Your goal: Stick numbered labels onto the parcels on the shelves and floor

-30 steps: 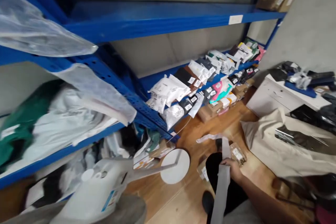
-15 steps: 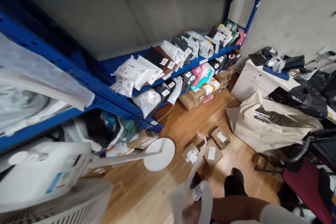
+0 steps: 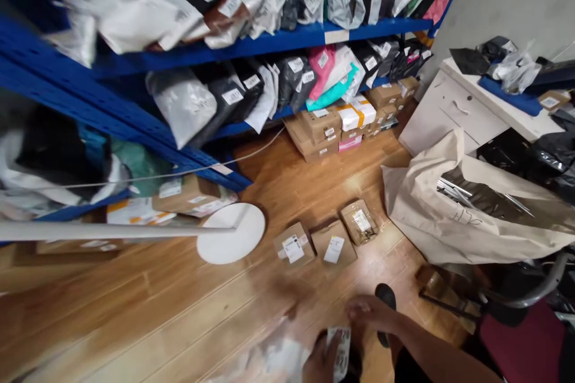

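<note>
A person's two hands meet low over a wooden floor (image 3: 135, 305) in a parcel storeroom. The left hand (image 3: 321, 365), at the bottom edge of the head view, has its fingers clamped on a white barcode label (image 3: 340, 352) attached to a blurred pale plastic mailer (image 3: 265, 362). The right hand (image 3: 371, 314) hovers just beside it, fingers curled downward — whether they grip anything cannot be told. Just ahead on the floor sit three small cardboard boxes (image 3: 330, 242), side by side, near a round white fan base (image 3: 231, 233). Behind them, blue shelves (image 3: 269, 45) carry rows of labelled mailers — and a large cream sack (image 3: 431, 215) slumps to the right.
</note>
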The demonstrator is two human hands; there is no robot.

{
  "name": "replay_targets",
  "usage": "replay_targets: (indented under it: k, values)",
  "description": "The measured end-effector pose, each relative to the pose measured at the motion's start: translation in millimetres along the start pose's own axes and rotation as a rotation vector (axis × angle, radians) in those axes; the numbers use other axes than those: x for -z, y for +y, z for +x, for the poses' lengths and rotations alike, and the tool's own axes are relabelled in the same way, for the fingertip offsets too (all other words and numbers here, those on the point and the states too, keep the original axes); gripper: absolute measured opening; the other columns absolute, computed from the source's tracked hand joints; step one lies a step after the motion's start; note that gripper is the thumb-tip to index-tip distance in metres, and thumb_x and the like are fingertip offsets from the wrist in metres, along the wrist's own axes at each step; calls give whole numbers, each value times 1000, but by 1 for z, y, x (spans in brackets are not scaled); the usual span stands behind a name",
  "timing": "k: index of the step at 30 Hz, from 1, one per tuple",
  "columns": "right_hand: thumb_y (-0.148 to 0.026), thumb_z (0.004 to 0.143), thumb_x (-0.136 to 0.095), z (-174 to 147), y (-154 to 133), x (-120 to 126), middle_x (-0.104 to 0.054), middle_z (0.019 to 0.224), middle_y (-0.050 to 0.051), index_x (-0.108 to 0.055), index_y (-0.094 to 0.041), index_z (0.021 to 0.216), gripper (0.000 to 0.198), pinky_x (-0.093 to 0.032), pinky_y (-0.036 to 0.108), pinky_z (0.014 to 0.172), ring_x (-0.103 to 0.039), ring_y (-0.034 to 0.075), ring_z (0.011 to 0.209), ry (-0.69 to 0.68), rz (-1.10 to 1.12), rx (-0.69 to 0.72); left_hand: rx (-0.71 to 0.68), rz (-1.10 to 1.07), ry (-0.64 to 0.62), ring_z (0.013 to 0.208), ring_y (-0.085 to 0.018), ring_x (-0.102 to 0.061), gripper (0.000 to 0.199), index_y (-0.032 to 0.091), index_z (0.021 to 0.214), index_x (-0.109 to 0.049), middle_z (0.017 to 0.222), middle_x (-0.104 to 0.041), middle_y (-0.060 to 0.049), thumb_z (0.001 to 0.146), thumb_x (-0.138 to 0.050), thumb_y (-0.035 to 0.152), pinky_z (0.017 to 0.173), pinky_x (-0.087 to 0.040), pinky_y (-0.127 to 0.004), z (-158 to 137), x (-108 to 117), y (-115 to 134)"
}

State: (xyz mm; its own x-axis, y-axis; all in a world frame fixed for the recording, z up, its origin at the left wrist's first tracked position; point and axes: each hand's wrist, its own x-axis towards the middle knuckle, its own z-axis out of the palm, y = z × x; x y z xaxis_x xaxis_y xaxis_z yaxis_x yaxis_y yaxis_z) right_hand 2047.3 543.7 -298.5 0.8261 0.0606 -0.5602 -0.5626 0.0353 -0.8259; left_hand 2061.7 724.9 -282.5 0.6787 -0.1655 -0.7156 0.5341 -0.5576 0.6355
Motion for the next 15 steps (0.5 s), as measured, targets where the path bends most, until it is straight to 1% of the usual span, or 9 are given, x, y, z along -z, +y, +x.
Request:
replay_targets:
  k: [1,3,5,6,9,10,12,13,15]
  values:
    - [-63,69,-70,5,24,15,-66,73,2,-68,-20,79,44,-49,30,62,-63,19,69,-3,10,-13,-21,-22,-2,60,-21,-65,48,23,68,-67,57,-69,-1,71,-51,69,58,-51,-26,15,-23,-4]
    - [-59,62,-75,20,72,41,-65,72,1,-67,-20,75,42,-48,29,64,-61,17,68,55,-13,-15,-90,-57,16,61,-22,-65,56,22,65,-66,59,-70,-3,68,-50,76,59,-51,-27,48,-63,-14]
    - [-55,59,-79,43,119,60,-64,72,-1,-66,-20,75,40,-47,28,63,-59,15,66,137,-36,-10,-152,-98,24,64,-23,-65,58,22,63,-66,59,-70,-4,67,-49,78,63,-52,-30,85,-95,-30]
    - [-55,58,-80,57,142,68,-64,72,-1,-66,-20,75,41,-47,27,62,-58,14,64,152,-27,-13,-162,-113,8,64,-24,-65,58,22,62,-66,57,-69,-4,67,-48,77,64,-52,-30,105,-108,-41]
    - [-57,54,-82,106,205,90,-63,66,-2,-65,-18,71,46,-45,27,58,-55,12,57,142,84,-32,-142,-165,-77,61,-24,-66,57,21,68,-69,56,-68,-4,66,-51,75,60,-51,-30,169,-143,-77]
    - [-57,52,-83,123,223,99,-62,65,-2,-65,-18,71,48,-45,27,59,-55,12,57,166,115,-17,-143,-199,-88,62,-23,-66,56,20,71,-71,58,-70,-4,64,-54,73,60,-51,-30,190,-154,-89]
    - [-56,49,-85,155,255,116,-64,65,-2,-66,-18,72,49,-46,27,61,-56,12,59,239,139,43,-164,-270,-74,63,-23,-67,51,20,74,-72,61,-72,-4,62,-60,68,59,-51,-29,232,-174,-109]
    - [-56,50,-85,170,269,124,-64,65,-2,-66,-18,72,48,-46,27,60,-56,12,58,255,139,71,-176,-295,-57,61,-23,-67,48,20,71,-71,61,-72,-3,62,-61,66,57,-50,-28,251,-183,-118]
    - [-56,56,-82,195,292,140,-63,63,-2,-66,-18,72,45,-44,26,56,-55,11,55,241,142,109,-194,-311,-32,56,-21,-64,43,20,62,-67,56,-69,-2,63,-63,63,53,-48,-27,286,-201,-133]
